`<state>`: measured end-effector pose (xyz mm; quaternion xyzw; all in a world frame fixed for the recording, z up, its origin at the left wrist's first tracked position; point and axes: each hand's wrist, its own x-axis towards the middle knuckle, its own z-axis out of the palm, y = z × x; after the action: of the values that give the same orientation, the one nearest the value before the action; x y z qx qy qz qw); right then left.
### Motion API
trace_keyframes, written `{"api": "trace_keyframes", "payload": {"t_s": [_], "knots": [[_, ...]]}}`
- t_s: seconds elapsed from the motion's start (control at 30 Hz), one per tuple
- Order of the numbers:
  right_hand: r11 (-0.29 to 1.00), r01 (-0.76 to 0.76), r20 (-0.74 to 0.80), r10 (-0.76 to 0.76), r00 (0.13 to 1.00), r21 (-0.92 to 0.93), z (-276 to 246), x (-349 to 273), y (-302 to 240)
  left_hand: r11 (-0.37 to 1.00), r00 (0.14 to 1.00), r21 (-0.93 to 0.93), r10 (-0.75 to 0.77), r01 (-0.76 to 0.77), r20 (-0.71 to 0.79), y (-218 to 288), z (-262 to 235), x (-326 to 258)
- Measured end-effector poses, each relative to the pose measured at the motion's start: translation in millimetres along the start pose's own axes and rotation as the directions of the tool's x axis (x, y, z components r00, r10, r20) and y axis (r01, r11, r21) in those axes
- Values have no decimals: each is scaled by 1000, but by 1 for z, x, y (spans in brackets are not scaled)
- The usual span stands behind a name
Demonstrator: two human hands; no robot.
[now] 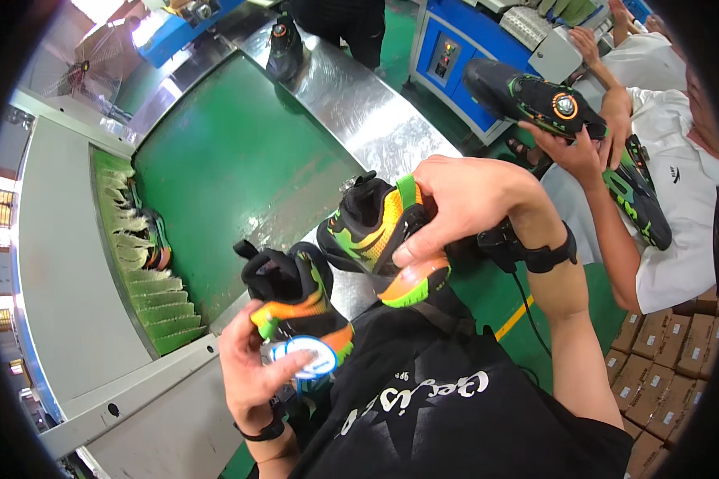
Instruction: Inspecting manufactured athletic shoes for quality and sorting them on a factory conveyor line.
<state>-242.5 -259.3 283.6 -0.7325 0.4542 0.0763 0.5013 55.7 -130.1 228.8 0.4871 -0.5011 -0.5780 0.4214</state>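
Observation:
My right hand (471, 199) grips a black, orange and green sneaker (371, 227) at its heel, with the thumb pressed on its side. Lower and to the left, my left hand (252, 363) is closed on a matching sneaker (291, 307). At my left thumb is a round white and blue piece (307, 357); its kind I cannot make out. Both shoes are held in front of my black shirt, near the metal ledge, with their openings upward. A black strap circles each of my wrists.
A green conveyor belt (240, 152) runs beyond my hands, beside a metal ledge (367, 112) bearing a dark sneaker (284, 52). At left, shoes sit by a machine's strip curtain (140, 271). A co-worker at right handles a black sneaker (535, 100). Cartons (663, 375) are stacked below.

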Motion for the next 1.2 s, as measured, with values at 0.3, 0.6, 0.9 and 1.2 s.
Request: {"api": "trace_keyframes", "payload": {"t_s": [0.3,0.6,0.9,1.2], "knots": [[960,279,-176,-270,947,30,-1,-37,-17,948,965,197,260,-251,-21,43,27,-3],[974,217,-322,-226,919,-63,71,13,49,886,984,447,168,-122,-66,-51,32,19],[1000,7,-115,-9,993,-20,190,117,150,768,985,639,-73,-44,154,-216,64,12],[907,-389,-487,417,768,163,249,162,128,961,1000,276,14,-17,14,-229,48,5]]}}
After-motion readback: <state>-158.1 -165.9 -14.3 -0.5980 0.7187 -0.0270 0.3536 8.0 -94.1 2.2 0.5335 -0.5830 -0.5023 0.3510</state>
